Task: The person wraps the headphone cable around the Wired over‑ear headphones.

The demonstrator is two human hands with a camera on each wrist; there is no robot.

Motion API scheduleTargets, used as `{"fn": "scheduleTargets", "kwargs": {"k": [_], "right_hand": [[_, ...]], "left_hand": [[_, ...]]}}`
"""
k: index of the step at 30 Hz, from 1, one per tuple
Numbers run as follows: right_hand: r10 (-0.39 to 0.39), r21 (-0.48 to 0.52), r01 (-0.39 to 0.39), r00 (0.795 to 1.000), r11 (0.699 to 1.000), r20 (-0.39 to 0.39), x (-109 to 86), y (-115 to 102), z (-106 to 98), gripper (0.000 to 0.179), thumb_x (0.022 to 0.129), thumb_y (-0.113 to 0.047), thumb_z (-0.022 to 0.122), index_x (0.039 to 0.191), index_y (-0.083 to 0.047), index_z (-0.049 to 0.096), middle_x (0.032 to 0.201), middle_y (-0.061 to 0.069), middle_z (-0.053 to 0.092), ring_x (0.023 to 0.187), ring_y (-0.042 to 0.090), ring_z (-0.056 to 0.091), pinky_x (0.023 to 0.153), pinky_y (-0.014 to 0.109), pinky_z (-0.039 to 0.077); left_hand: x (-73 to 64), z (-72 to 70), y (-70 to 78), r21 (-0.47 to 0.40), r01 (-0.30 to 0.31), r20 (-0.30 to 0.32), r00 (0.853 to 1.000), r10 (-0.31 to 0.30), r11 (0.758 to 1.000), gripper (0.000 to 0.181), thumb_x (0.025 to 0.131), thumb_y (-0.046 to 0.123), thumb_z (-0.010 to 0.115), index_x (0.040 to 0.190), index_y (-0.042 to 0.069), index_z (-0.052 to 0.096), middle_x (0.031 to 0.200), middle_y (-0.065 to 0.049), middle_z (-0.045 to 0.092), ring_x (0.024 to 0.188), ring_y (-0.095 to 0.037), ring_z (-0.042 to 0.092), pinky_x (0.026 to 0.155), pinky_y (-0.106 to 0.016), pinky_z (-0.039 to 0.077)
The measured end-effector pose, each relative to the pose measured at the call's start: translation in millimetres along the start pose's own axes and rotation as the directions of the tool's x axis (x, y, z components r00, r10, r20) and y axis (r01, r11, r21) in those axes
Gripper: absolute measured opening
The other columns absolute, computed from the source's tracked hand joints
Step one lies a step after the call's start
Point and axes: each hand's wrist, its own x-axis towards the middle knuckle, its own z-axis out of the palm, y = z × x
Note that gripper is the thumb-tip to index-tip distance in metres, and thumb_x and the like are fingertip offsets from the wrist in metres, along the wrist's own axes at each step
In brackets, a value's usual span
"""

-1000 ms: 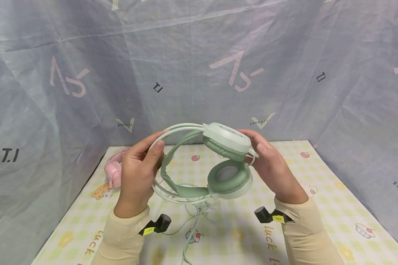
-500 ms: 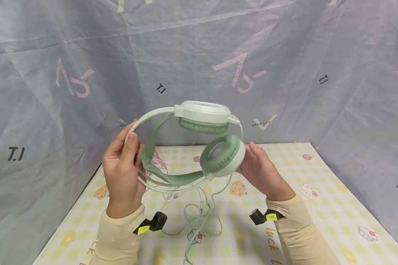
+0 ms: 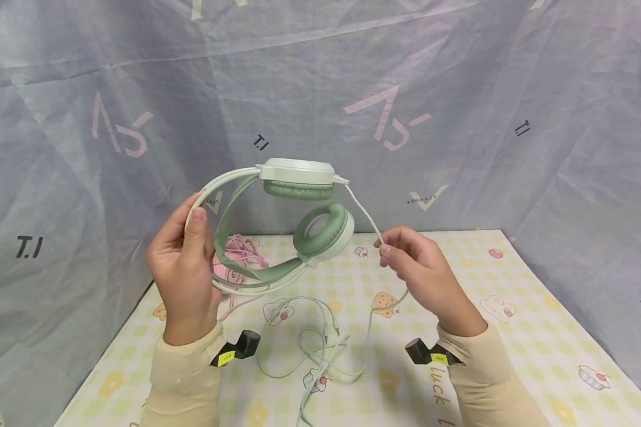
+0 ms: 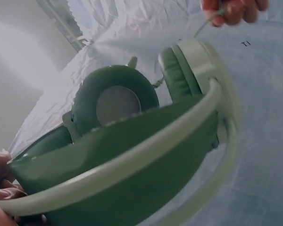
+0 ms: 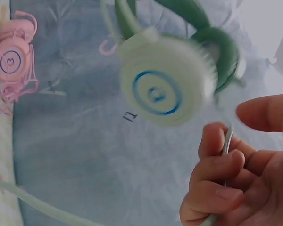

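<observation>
Pale green headphones (image 3: 299, 172) with darker green ear pads are held up above the table, headband toward the left. My left hand (image 3: 184, 261) grips the headband (image 4: 122, 165), thumb on the near side. From the upper ear cup (image 5: 160, 84) a thin green cable (image 3: 364, 210) runs down to my right hand (image 3: 427, 273). In the right wrist view the fingers of that hand curl round the cable, while the thumb stands apart from it. The rest of the cable (image 3: 326, 356) lies in loose loops on the tablecloth.
Pink headphones (image 5: 13, 56) with a bundled pink cable (image 3: 246, 250) lie at the back left of the table, partly hidden behind my left hand. A checked tablecloth (image 3: 513, 367) covers the table. Grey fabric walls (image 3: 320, 89) stand at the back and sides.
The green headphones have moved up and left with my left hand. My right hand has come away from the ear cup and now holds the cable, which is stretched between them.
</observation>
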Motion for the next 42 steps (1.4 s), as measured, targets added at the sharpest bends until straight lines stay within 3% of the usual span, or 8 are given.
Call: {"fn": "scheduleTargets", "kwargs": {"k": [4,10,17,19,21,24,28,42], "right_hand": [[-0.117,-0.161,0.11,0.993,0.981,-0.033,-8.5,-12,5,0.012,0.102,-0.01,0.064,0.114,-0.012,0.068,0.091,0.001,0.067,0.072,0.015,0.059,0.066,0.025,0.05],[-0.293,-0.3,0.298,0.954,0.906,0.062,-20.5,-28,17,0.029,0.098,-0.007,0.068,0.122,-0.022,0.063,0.082,-0.011,0.057,0.06,0.007,0.049,0.058,0.024,0.045],[-0.315,-0.316,0.339,0.941,0.886,0.126,-24.0,-32,29,0.033,0.099,-0.006,0.066,0.13,-0.012,0.058,0.085,-0.012,0.056,0.051,-0.001,0.041,0.054,0.022,0.044],[-0.303,-0.332,0.334,0.942,0.882,0.144,-24.4,-31,32,0.033,0.099,-0.007,0.066,0.131,-0.01,0.057,0.085,-0.012,0.056,0.05,-0.002,0.04,0.054,0.021,0.044],[-0.287,-0.347,0.329,0.943,0.878,0.168,-24.6,-30,34,0.033,0.1,-0.008,0.065,0.132,-0.008,0.056,0.084,-0.011,0.055,0.05,-0.002,0.04,0.054,0.021,0.044],[-0.26,-0.365,0.32,0.944,0.875,0.204,-24.7,-30,37,0.031,0.101,-0.01,0.063,0.132,-0.01,0.057,0.079,-0.012,0.052,0.052,-0.002,0.041,0.056,0.021,0.044],[-0.246,-0.377,0.32,0.941,0.869,0.232,-24.7,-29,42,0.03,0.102,-0.011,0.063,0.131,-0.01,0.059,0.072,-0.014,0.047,0.057,-0.001,0.043,0.064,0.023,0.048],[-0.246,-0.404,0.347,0.927,0.846,0.282,-27.7,-27,49,0.032,0.102,-0.012,0.062,0.132,-0.013,0.054,0.071,-0.013,0.043,0.061,-0.001,0.042,0.063,0.021,0.046]], "left_hand": [[0.9,-2.2,-6.7,0.05,0.016,-0.017,1.0,-0.015,0.999,0.029,0.099,0.002,0.068,0.123,-0.015,0.068,0.058,0.003,0.037,0.045,-0.01,0.021,0.044,-0.023,0.014],[-3.3,0.7,-13.3,0.161,0.044,-0.015,0.999,-0.042,0.986,0.029,0.098,0.008,0.071,0.122,-0.009,0.071,0.06,0.003,0.039,0.047,-0.012,0.023,0.047,-0.024,0.019],[-11.9,8.5,-17.2,0.256,0.05,0.004,0.999,-0.053,0.965,0.026,0.098,0.009,0.072,0.121,-0.002,0.075,0.073,0.0,0.061,0.048,-0.009,0.034,0.046,-0.019,0.03],[-13.4,10.3,-18.5,0.292,0.027,0.022,0.999,-0.035,0.956,0.025,0.098,0.008,0.073,0.12,-0.001,0.075,0.082,-0.001,0.071,0.057,-0.007,0.053,0.063,-0.017,0.047],[-15.1,12.1,-19.8,0.329,-0.003,0.049,0.999,-0.014,0.944,0.024,0.098,0.007,0.072,0.12,0.0,0.076,0.099,-0.003,0.077,0.075,-0.008,0.067,0.089,-0.021,0.051],[-17.6,13.9,-22.0,0.352,-0.044,0.09,0.996,0.013,0.935,0.024,0.097,0.003,0.071,0.12,0.0,0.076,0.097,-0.003,0.076,0.089,-0.012,0.065,0.095,-0.023,0.047],[-21.7,16.3,-23.8,0.354,-0.079,0.143,0.989,0.029,0.932,0.024,0.097,-0.001,0.07,0.12,0.001,0.076,0.082,-0.002,0.063,0.073,-0.013,0.045,0.06,-0.021,0.038],[-37.8,30.8,-30.2,0.423,-0.204,0.297,0.952,0.078,0.883,0.025,0.095,0.0,0.072,0.117,0.009,0.08,0.076,-0.005,0.053,0.064,-0.013,0.04,0.053,-0.022,0.033]]}}
